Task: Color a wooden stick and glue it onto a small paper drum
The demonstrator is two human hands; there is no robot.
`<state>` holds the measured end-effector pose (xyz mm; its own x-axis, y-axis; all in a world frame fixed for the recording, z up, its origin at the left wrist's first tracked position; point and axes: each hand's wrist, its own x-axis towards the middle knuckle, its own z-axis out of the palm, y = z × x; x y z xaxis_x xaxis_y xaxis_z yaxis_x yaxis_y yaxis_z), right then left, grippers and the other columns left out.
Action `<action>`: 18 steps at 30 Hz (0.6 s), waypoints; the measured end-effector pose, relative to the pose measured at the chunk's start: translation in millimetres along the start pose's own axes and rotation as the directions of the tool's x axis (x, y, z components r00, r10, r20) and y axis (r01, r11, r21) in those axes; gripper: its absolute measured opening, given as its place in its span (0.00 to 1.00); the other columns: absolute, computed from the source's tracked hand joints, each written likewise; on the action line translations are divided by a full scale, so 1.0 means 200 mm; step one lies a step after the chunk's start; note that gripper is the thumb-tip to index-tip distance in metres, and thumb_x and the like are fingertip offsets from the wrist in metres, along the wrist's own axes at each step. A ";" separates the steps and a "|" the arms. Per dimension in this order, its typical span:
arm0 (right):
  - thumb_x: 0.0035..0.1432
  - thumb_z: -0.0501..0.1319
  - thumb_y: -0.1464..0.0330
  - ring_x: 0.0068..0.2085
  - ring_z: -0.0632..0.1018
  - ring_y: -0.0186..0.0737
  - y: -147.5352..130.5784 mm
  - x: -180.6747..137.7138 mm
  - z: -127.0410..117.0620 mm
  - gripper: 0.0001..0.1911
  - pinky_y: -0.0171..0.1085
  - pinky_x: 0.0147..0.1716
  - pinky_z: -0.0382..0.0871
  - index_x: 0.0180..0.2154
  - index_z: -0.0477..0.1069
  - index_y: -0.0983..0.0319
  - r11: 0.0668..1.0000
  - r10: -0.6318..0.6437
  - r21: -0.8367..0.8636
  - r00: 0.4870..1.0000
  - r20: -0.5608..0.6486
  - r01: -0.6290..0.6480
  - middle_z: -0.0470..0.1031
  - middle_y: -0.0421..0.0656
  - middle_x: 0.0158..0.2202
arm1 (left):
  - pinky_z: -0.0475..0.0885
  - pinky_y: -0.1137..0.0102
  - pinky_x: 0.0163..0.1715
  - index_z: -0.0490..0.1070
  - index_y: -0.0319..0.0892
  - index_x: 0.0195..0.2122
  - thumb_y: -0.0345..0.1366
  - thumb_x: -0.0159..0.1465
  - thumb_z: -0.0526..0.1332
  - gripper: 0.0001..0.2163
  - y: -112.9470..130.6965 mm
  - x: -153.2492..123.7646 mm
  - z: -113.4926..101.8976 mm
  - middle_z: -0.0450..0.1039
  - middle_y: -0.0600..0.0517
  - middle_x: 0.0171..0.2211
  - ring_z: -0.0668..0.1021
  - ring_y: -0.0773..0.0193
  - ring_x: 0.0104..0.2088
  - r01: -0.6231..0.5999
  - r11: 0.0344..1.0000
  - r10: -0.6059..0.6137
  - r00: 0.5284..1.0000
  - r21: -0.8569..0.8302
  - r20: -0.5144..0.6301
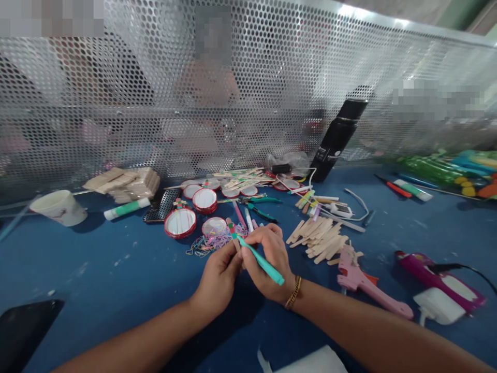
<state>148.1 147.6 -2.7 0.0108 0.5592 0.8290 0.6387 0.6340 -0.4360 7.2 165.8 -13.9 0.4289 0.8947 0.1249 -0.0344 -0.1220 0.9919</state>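
The left hand pinches a flat, pale wooden craft stick between thumb and fingers, its tip coloured green and red and jutting up beyond the fingertips. The right hand has thumb and fingers closed around a slim teal plastic marker, whose writing end meets the stick at the coloured part, just above the left fingertips. The hands are close together, over a matte blue tabletop with whitish smudges.

Just beyond the fingers lies a loose, stringy tangle of pastel yarn. Near it are shallow round pieces with red rims and smooth white faces; whether they are hollow is hard to tell. To the right, bare round-ended wooden sticks lie in a criss-crossed heap, beside a glossy pink plastic glue gun.

On the left, a tapered white paper cup leans over; its contents cannot be made out. Behind it, clear crinkled plastic wrap encloses stacked wooden sticks. A matte black cylindrical bottle tilts against a silvery metal panel pierced with round holes.
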 end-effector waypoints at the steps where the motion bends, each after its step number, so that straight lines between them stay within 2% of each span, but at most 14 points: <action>1: 0.61 0.58 0.71 0.34 0.76 0.40 0.00 0.00 0.00 0.03 0.47 0.44 0.65 0.38 0.66 0.58 1.000 0.006 -0.005 1.000 -0.006 -0.006 0.75 0.40 0.32 | 0.65 0.72 0.30 0.75 0.39 0.38 0.46 0.67 0.60 0.14 0.00 0.00 0.00 0.69 0.53 0.28 0.67 0.65 0.29 0.011 1.000 -0.011 1.000 -0.012 0.004; 7: 0.61 0.58 0.72 0.35 0.77 0.39 0.00 0.00 0.00 0.04 0.47 0.45 0.65 0.38 0.66 0.57 1.000 -0.015 0.026 1.000 -0.009 0.016 0.75 0.39 0.32 | 0.67 0.71 0.33 0.77 0.40 0.40 0.45 0.67 0.60 0.14 0.01 0.00 0.00 0.72 0.52 0.30 0.69 0.63 0.32 -0.040 0.999 0.039 0.999 0.033 0.009; 12: 0.61 0.58 0.71 0.34 0.77 0.40 0.00 0.00 0.00 0.03 0.47 0.44 0.65 0.38 0.66 0.57 1.000 0.004 -0.006 1.000 -0.012 -0.004 0.75 0.39 0.32 | 0.67 0.71 0.32 0.77 0.40 0.41 0.47 0.67 0.60 0.15 -0.01 0.00 0.00 0.71 0.52 0.30 0.68 0.64 0.30 0.004 1.000 -0.004 1.000 -0.019 0.014; 18: 0.61 0.58 0.71 0.35 0.77 0.40 0.00 0.00 0.00 0.04 0.47 0.45 0.65 0.38 0.66 0.57 1.000 -0.015 0.008 1.000 -0.008 0.015 0.75 0.39 0.32 | 0.66 0.72 0.32 0.77 0.40 0.39 0.48 0.66 0.61 0.15 0.00 0.00 0.00 0.71 0.52 0.30 0.68 0.63 0.31 -0.023 1.000 0.023 1.000 0.001 0.004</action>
<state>147.6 147.5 -1.9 0.0075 0.5451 0.8383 0.6327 0.6466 -0.4262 7.2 166.2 -14.2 0.4315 0.8900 0.1474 -0.0434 -0.1427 0.9888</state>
